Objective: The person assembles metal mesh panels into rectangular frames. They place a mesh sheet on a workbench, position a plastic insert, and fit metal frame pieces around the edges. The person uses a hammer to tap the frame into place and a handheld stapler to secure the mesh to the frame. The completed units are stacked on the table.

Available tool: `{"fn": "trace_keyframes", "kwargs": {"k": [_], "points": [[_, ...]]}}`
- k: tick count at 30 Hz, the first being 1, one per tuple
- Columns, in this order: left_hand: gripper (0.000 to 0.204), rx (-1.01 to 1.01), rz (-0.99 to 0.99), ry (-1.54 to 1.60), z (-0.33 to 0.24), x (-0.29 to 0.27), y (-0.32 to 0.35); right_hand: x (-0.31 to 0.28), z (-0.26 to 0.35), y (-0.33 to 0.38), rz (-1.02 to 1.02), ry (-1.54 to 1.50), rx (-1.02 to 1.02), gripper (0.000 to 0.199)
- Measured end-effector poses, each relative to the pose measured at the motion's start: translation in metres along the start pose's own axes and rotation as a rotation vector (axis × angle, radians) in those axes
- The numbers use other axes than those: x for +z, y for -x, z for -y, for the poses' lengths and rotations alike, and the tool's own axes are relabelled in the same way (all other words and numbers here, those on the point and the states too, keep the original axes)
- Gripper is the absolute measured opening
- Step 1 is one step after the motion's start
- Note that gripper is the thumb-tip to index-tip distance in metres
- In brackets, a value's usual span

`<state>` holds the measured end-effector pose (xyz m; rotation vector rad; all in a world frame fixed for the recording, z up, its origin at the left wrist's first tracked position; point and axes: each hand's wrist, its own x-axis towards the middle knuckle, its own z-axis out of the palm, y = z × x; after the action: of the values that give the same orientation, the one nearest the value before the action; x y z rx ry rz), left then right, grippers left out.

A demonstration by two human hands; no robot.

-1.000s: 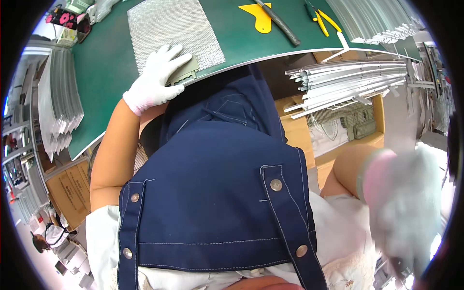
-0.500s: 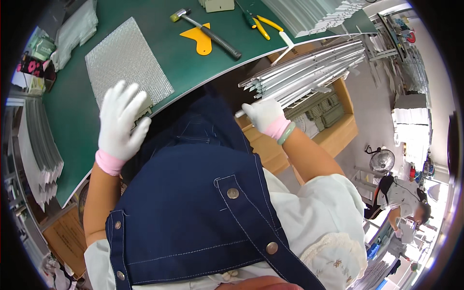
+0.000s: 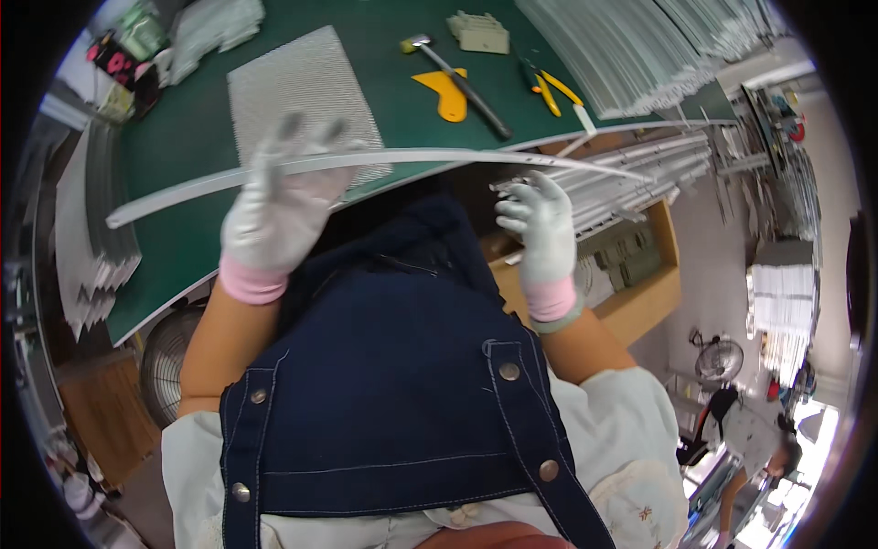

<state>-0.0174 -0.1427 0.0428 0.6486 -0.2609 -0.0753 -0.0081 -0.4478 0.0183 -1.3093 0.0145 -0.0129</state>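
A long, thin silver-white metal strip [image 3: 412,156] stretches across the front edge of the green table, and its left end hangs over the tabletop. My white-gloved left hand [image 3: 279,215] is at the strip, which crosses its fingers; the thumb seems to lie over it, while the fingertips are smeared by motion. Just under the strip's right half is my gloved right hand [image 3: 546,233], its fingers loosely bent and apart, not visibly gripping it. Behind those fingers are the ends of a stack of similar strips [image 3: 622,183].
On the green table [image 3: 201,110] lie a bubble-wrap sheet [image 3: 297,87], a hammer [image 3: 466,91], an orange scraper [image 3: 446,96], yellow-handled pliers [image 3: 551,91] and beige parts [image 3: 480,35]. An open cardboard box [image 3: 631,284] holds more parts. A person [image 3: 754,439] works at far right.
The long strip now spans the view at my left hand, which was over the bubble wrap. My right hand has turned upward from the strip stack. The view has shifted.
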Motion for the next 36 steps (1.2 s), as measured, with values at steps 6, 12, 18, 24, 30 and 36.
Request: {"fn": "trace_keyframes", "kwargs": {"k": [6, 12, 18, 24, 30, 36], "points": [[0.066, 0.318, 0.160, 0.000, -0.081, -0.014, 0.053, -0.051, 0.002, -0.056, -0.145, -0.719, 0.381, 0.060], [0.074, 0.189, -0.027, -0.422, -0.117, 0.006, 0.052, 0.016, 0.052, -0.007, -0.025, -0.048, -0.414, 0.036], [0.050, 0.001, -0.642, -0.829, -0.083, -0.006, 0.044, 0.120, 0.024, 0.009, 0.489, 0.528, -0.323, 0.066], [0.059, -0.036, -0.794, -1.409, -0.058, -0.102, 0.031, 0.151, -0.039, -0.096, 0.492, 0.850, -0.241, 0.033], [0.048, -0.266, -0.718, -1.596, -0.074, -0.107, 0.033, 0.148, -0.068, -0.107, 0.454, 1.048, -0.162, 0.034], [0.061, -0.447, -0.903, -1.992, -0.068, -0.067, 0.104, 0.094, -0.086, -0.056, 0.399, 0.922, -0.192, 0.061]]}}
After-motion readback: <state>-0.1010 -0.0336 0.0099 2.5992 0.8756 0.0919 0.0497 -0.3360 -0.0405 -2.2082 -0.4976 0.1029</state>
